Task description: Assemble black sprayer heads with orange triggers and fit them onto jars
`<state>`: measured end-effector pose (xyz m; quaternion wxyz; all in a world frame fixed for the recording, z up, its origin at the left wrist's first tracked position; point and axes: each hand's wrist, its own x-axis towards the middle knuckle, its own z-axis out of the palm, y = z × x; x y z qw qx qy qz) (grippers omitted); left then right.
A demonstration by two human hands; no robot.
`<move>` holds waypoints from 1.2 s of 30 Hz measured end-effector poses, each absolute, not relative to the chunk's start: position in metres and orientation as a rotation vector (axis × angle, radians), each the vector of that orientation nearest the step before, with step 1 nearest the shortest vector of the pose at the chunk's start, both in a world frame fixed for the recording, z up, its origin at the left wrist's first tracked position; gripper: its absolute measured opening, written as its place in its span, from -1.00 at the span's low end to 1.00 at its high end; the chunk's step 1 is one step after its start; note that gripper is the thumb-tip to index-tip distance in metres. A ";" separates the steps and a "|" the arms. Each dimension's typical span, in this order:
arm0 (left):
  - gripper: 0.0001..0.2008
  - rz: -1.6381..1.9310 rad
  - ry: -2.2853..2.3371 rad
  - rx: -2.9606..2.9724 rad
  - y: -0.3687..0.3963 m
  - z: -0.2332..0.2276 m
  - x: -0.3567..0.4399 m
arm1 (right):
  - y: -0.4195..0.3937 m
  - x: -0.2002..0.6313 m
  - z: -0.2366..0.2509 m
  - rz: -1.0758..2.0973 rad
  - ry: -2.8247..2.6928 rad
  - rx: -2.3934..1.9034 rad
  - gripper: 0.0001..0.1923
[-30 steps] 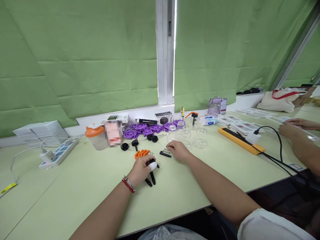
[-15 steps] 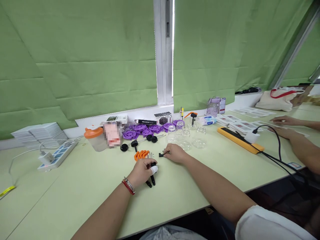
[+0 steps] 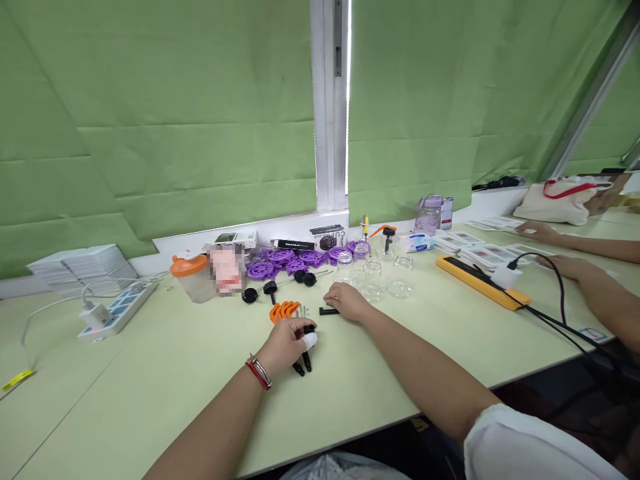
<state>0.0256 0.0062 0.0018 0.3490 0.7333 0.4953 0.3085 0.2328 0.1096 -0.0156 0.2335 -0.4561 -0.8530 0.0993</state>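
— Where are the two hands on the table [image 3: 150, 373]?

— The left hand [image 3: 286, 341] sits near the middle, curled around black stick-like tools [image 3: 302, 363]. The fingers are closed on their upper ends, and one fingertip wears a white wrap. The lower ends poke out on the near side of the hand, pointing toward the person.

— And the right hand [image 3: 345, 300]?

— It lies a little farther away and to the right, palm down, fingers loosely bent over a small black bar [image 3: 329, 311]. I cannot tell whether it pinches the bar or only rests on it.

— How does that bar lie?

— Flat on the table, its long axis running left to right. Its left end sticks out past the fingertips, toward the orange clips [image 3: 283, 310].

— Which hand is nearer to it?

— The right one, touching or almost touching it. The left hand is close by, on the near-left side of the bar, with a few thin pins [image 3: 301, 311] between them.

— What lies beyond?

— Clear glass jars [image 3: 373, 277] just past the right hand, and purple wheels [image 3: 285, 260] farther left by the window ledge. Another person's hands [image 3: 565, 265] are well apart at the far right.
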 end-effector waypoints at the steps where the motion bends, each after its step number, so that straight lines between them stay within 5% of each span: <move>1: -0.72 0.802 1.280 1.898 0.006 0.002 0.026 | 0.111 0.233 -0.016 0.269 -2.349 -1.253 -0.77; 36: -0.71 0.783 1.248 1.903 0.005 0.003 0.027 | 0.118 0.229 -0.015 0.224 -2.434 -1.224 -0.82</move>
